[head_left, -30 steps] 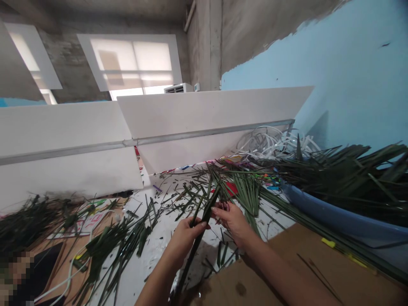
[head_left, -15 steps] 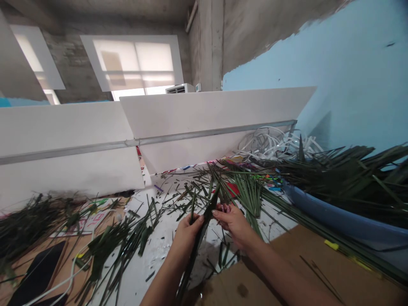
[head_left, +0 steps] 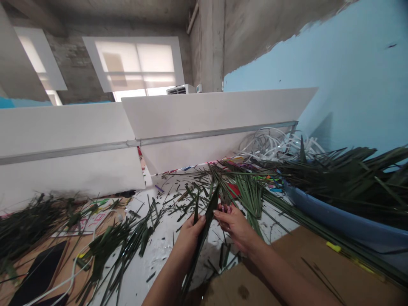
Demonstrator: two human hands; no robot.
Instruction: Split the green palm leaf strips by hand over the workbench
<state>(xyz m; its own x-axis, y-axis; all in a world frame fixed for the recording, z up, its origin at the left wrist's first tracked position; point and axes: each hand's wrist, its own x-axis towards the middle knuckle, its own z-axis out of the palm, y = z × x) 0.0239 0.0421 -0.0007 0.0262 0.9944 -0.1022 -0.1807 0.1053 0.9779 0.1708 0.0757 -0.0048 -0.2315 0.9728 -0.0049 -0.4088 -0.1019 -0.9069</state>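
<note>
A long dark green leaf [head_left: 204, 233] runs upright and slightly slanted between my hands, its pointed tip upward. My left hand [head_left: 190, 233] is closed on it, the thumb pressed against its side, and a thin pointed strip rises beside that thumb. My right hand [head_left: 234, 223] is closed at the leaf's right edge, thumb and fingers pinched around a small pinkish tool [head_left: 225, 208], mostly hidden by the fingers. Cut leaf bits lie scattered over the white surface [head_left: 162, 246] around the hands.
A blue tub [head_left: 334, 214] heaped with leaves stands at right. Leaf bundles [head_left: 250, 195] lie behind my right hand, near coiled white strips [head_left: 267, 142]. Cardboard [head_left: 287, 263] lies beneath my right arm. Leaf piles, a white cable and a dark phone-like object [head_left: 43, 267] are at left.
Both hands and the leaf have shifted very slightly to the right in view. The thin strip by my left thumb stands a little differently. Both grips look the same.
</note>
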